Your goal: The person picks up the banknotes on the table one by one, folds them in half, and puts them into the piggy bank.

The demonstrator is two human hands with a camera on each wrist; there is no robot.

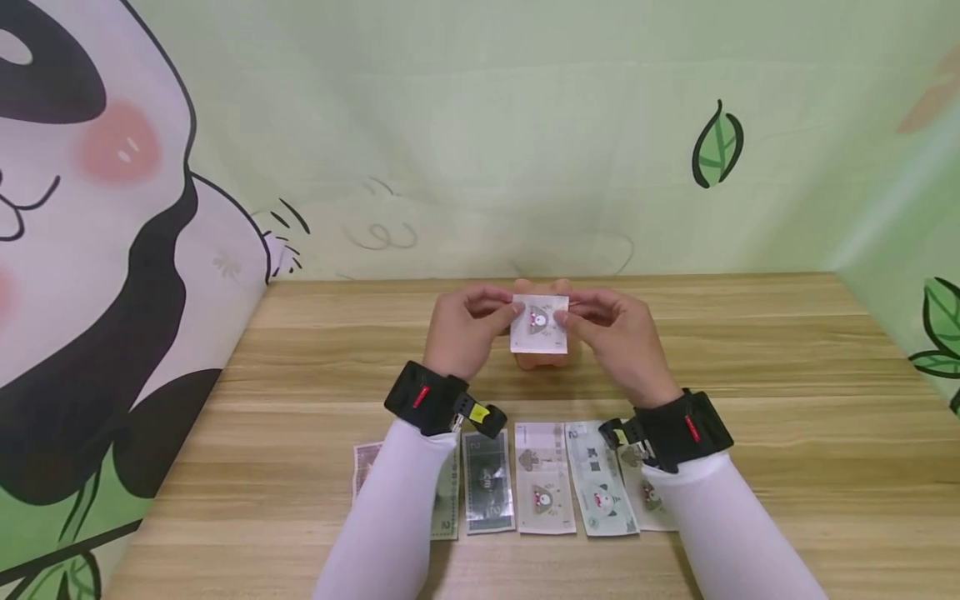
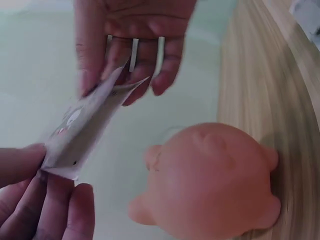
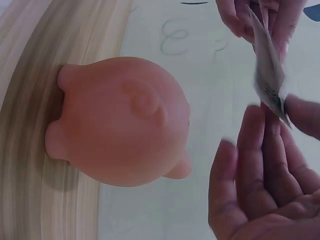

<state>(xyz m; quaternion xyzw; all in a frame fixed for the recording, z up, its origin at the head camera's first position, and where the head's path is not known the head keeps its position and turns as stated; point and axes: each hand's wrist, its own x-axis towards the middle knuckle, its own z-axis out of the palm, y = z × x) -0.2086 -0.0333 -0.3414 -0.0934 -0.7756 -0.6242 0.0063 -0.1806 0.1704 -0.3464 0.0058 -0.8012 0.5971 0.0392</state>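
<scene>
Folded note (image 1: pixel 538 323) hides most of piggy bank (image 1: pixel 542 358)

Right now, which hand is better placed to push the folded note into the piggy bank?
Probably the right hand: it pinches the folded note directly above the piggy bank; the left hand only steadies the other edge.

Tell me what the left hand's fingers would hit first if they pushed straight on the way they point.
Probably the right hand: the left hand points across the folded note both pinch above the piggy bank; depth is unclear.
</scene>
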